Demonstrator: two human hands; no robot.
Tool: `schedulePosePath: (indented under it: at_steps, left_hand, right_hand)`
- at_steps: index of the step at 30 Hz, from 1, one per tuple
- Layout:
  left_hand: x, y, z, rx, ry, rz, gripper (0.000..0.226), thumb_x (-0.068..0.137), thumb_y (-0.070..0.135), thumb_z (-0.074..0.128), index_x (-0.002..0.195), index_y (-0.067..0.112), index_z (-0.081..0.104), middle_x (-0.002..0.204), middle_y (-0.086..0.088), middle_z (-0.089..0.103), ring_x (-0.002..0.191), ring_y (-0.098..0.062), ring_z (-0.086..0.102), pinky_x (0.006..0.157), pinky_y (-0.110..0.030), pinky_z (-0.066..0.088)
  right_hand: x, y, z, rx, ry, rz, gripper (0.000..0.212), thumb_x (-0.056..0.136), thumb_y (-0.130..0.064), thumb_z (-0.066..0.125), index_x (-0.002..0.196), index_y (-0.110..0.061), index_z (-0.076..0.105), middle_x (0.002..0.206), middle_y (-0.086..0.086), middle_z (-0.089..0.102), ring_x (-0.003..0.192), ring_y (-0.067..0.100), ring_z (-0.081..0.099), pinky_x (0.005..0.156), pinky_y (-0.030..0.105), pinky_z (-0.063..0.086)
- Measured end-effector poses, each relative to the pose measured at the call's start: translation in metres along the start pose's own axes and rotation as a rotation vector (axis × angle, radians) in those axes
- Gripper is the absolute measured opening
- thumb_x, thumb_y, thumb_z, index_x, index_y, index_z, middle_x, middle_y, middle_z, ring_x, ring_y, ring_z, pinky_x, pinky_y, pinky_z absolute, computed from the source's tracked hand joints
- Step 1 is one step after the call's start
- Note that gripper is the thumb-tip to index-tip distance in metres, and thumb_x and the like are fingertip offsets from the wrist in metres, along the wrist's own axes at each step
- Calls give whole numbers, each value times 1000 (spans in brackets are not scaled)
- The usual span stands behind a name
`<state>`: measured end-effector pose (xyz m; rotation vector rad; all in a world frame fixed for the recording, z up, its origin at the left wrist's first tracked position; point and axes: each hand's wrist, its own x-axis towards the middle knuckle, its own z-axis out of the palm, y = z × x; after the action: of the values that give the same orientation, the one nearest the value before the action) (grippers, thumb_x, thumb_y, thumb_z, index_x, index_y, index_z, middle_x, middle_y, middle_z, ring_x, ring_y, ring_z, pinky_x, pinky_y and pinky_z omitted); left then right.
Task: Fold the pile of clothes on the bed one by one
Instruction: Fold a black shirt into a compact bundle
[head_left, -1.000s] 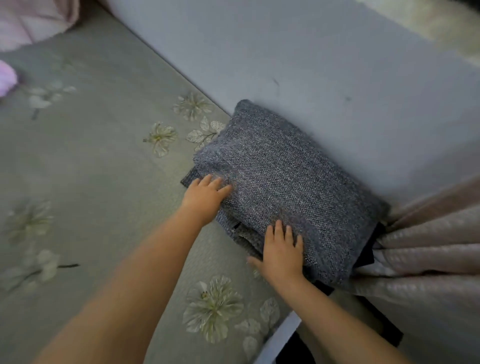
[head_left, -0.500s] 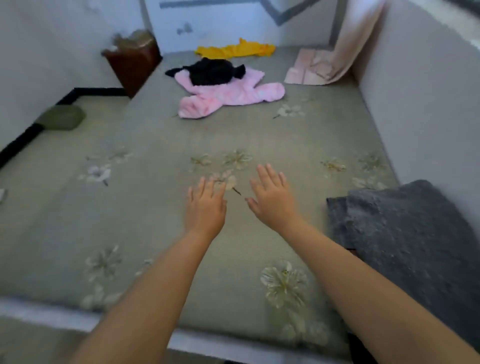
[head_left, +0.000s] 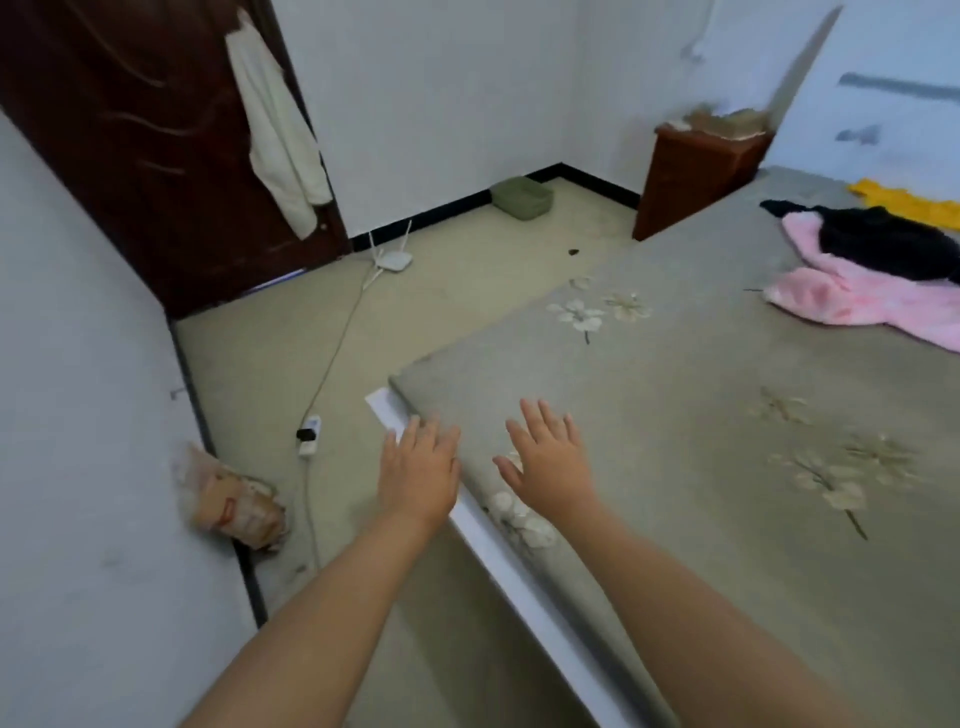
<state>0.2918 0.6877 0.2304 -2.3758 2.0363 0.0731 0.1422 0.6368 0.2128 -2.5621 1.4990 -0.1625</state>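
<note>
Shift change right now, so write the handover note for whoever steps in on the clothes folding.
Left hand: open, empty, over the near edge of the grey-green floral bed.
Right hand: open, empty, over the bed's near corner.
Things: fluffy pink garment lies unfolded at the far right of the bed, crumpled black garment on top of it, yellow cloth behind them.
Done: no folded piece shows in this view.
Left: pink, black and yellow pieces, one by one.

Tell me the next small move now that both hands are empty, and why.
Probably reach the right hand toward the black garment lying on the pink one at the bed's far side: both hands, left too, hover open, and those clothes look unfolded.
</note>
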Motion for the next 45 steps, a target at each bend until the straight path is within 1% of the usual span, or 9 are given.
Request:
schedulePosePath:
  at_steps: [4, 8, 12, 21, 28, 34, 38, 41, 45]
  left_hand:
    - [29, -99, -5, -17, 23, -97, 48, 99, 31, 26, 145, 24, 17, 154, 0, 14, 141, -20, 10, 113, -37, 6]
    - [71, -182, -3, -27, 47, -193, 47, 99, 33, 26, 145, 26, 18, 153, 2, 16, 141, -19, 10, 113, -37, 10]
    - [131, -239, 2, -60, 30, -275, 47, 99, 32, 26, 145, 26, 18, 154, 2, 14, 142, -22, 6, 113, -39, 7]
    - [304, -364, -11, -57, 49, -399, 48, 99, 32, 25, 145, 26, 16, 155, 1, 13, 142, -23, 5, 114, -38, 7]
    - [421, -459, -25, -41, 51, -433, 49, 99, 33, 23, 146, 25, 12, 155, 0, 11, 142, -24, 2, 115, -38, 6]
    - [557, -539, -27, -24, 33, -331, 49, 99, 34, 22, 146, 27, 9, 155, 1, 9, 143, -23, 0, 114, -38, 5]
    - [661, -559, -33, -17, 14, -198, 49, 99, 34, 23, 146, 28, 11, 155, 2, 9, 143, -22, 0, 114, -38, 5]
    - [736, -544, -32, -21, -14, -64, 48, 99, 34, 24, 146, 29, 12, 155, 4, 10, 142, -21, 0, 114, -37, 4]
    - [826, -481, -27, -49, -23, 167, 48, 99, 32, 26, 145, 30, 15, 155, 5, 11, 142, -19, 0, 114, -36, 3]
  right_hand:
    - [79, -82, 8, 22, 3, -46, 56, 97, -44, 28, 144, -15, 22, 155, 10, 4, 143, 25, 1, 114, 42, 0]
    - [149, -136, 19, 32, -14, -75, 57, 96, -44, 28, 145, -16, 20, 155, 11, 4, 143, 26, 1, 114, 39, 3]
    - [229, -161, 36, 29, -28, -69, 55, 96, -45, 28, 143, -16, 25, 155, 9, 5, 143, 24, 1, 114, 37, 4]
    - [465, -204, 51, -2, -45, -164, 56, 96, -46, 26, 143, -16, 23, 155, 7, 6, 143, 22, 1, 114, 38, 4]
    - [617, -252, 70, -8, -92, -186, 58, 96, -48, 22, 145, -16, 20, 156, 5, 4, 143, 22, -1, 115, 38, 2]
    - [753, -264, 88, -11, -72, -57, 57, 96, -49, 20, 145, -18, 20, 156, 4, 4, 143, 22, -2, 115, 38, 2]
    - [828, -244, 78, 0, -6, 104, 56, 96, -48, 23, 143, -18, 25, 155, 4, 9, 143, 21, 3, 114, 37, 5]
    - [861, -209, 67, -4, 24, 233, 56, 96, -47, 25, 143, -17, 27, 155, 5, 12, 143, 21, 5, 114, 36, 6]
    - [882, -139, 54, -5, 61, 449, 56, 96, -47, 25, 143, -16, 26, 155, 6, 11, 143, 22, 4, 114, 37, 5]
